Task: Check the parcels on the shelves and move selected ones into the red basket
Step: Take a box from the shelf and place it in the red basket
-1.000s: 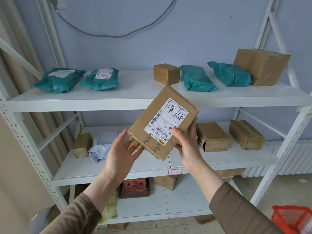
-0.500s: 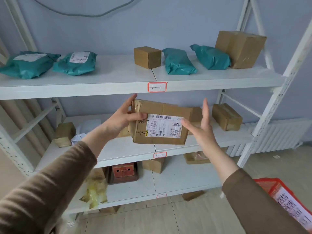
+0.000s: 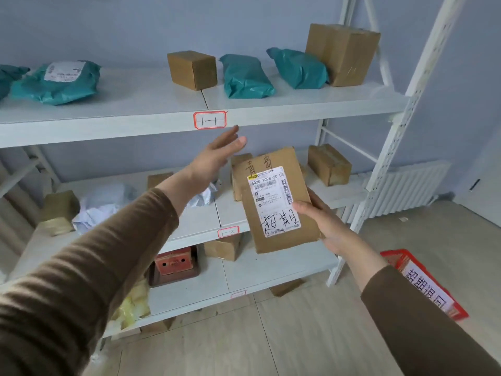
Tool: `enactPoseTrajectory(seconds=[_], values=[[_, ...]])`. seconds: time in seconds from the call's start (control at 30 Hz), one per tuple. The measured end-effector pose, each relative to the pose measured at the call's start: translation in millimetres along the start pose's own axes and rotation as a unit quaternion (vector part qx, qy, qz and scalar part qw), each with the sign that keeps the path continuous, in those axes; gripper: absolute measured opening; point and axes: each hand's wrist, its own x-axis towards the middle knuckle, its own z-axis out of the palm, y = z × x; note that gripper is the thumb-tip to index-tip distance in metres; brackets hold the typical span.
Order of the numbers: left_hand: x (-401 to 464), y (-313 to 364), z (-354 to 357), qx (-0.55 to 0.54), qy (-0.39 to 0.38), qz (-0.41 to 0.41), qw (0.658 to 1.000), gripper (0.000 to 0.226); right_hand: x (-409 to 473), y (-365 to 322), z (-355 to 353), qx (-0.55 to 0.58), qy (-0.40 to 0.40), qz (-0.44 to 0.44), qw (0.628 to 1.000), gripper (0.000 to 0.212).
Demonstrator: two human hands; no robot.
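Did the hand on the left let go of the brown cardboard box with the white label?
Yes. The left hand has lifted off the brown cardboard box, up toward the red-bordered shelf tag.

**White shelving against a pale blue wall**

A white metal shelf rack [image 3: 390, 147] with perforated uprights stands before a pale blue-grey wall [image 3: 189, 20]. Light wood-look floor [image 3: 298, 335] runs beneath. A white ribbed radiator [image 3: 406, 191] sits low at right. Soft, even light.

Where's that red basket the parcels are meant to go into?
In the head view the red basket sits on the floor at lower right, partly hidden behind the right sleeve, just right of the shelf rack's front post.
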Motion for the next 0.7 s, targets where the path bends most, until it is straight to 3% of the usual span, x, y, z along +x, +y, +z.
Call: enactPoseTrajectory(seconds=[0.1,0.23,0.3,0.43,0.57,0.7], values=[[-0.7,-41.4,32.7,-0.111,0.017,-0.052,0.992,0.077,-9.1,10.9,-14.4,0.099,0.061,0.033,0.993,0.042],[8.8,-92.4,88.7,-0.141,-0.072,-0.144,0.977,0.104,-15.5,24.3,-29.6,0.155,0.128,0.056,0.978,0.057],[20.1,-109.5,113.0,-0.156,-0.108,-0.164,0.968,0.098,-17.9,31.2,-36.2,0.170,0.156,0.068,0.971,0.063],[40.8,-119.7,148.8,-0.163,-0.158,-0.174,0.958,0.087,-22.5,42.9,-46.5,0.178,0.209,0.084,0.958,0.047],[61.0,-128.7,182.8,-0.162,-0.214,-0.150,0.952,0.065,-29.0,54.4,-62.0,0.208,0.264,0.094,0.937,0.044],[74.8,-135.0,233.7,-0.178,-0.251,-0.165,0.937,0.077,-40.1,70.5,-92.9,0.226,0.325,0.088,0.914,0.046]])
